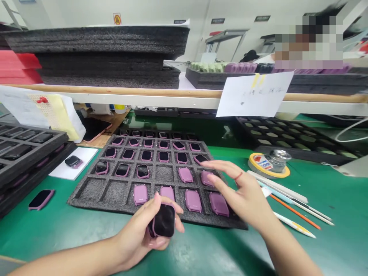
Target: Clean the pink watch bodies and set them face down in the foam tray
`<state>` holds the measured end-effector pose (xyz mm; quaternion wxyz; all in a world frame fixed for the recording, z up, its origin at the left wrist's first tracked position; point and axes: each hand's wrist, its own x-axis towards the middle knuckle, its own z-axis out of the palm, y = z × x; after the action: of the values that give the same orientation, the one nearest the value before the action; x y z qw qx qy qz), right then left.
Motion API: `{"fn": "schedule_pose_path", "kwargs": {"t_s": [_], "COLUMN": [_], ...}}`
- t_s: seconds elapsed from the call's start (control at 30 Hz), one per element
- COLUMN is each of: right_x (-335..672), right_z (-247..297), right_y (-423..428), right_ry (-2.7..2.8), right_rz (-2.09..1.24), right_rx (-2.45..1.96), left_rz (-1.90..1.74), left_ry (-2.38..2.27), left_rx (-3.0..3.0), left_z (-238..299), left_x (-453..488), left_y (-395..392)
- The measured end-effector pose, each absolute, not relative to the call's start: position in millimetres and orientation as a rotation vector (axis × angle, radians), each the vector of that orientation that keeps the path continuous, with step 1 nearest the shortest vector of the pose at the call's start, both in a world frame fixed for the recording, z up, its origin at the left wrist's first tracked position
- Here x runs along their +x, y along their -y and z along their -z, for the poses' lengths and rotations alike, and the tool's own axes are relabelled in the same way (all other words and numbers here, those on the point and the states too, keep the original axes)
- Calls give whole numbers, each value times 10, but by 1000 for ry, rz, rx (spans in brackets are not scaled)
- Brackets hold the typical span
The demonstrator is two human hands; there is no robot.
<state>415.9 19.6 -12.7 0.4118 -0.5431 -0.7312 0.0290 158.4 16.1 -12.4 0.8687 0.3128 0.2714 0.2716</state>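
Green mat (330,230), left hand (140,230) grip holding purple watch (163,221), right hand (241,195) splayed wide above tray (94,191)

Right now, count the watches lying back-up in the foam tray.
6 watches: four in the front row, two in the row behind. The right hand may hide more.

Right hand (238,191): fingertips smeared by motion blur; covers lower right corner of foam tray (115,191). Pink case (207,178) beneath it half hidden.
Left hand (140,234) wraps watch body (164,221); watch's left edge and underside hidden by fingers.
Both forearms cut off at bottom edge.
Writing on paper note (253,94) too faint to read.
Person (309,42) at upper right of frame blurred out.
Stacked black trays (25,145) cut by left edge.
Foam tray's back row dim under shelf (143,96).
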Motion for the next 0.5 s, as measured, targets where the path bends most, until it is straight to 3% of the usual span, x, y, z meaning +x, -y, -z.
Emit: {"fn": "schedule_pose_path", "kwargs": {"t_s": [0.13, 0.5], "right_x": [3656, 3358], "right_z": [8, 88], "right_y": [34, 132], "right_ry": [1960, 1862], "right_rz": [-402, -419], "right_rx": [-945, -894], "left_rz": [-554, -570], "left_ry": [-544, -573], "left_rx": [568, 495], "left_z": [172, 161], "left_x": [1616, 1654], "left_y": [-177, -189]}}
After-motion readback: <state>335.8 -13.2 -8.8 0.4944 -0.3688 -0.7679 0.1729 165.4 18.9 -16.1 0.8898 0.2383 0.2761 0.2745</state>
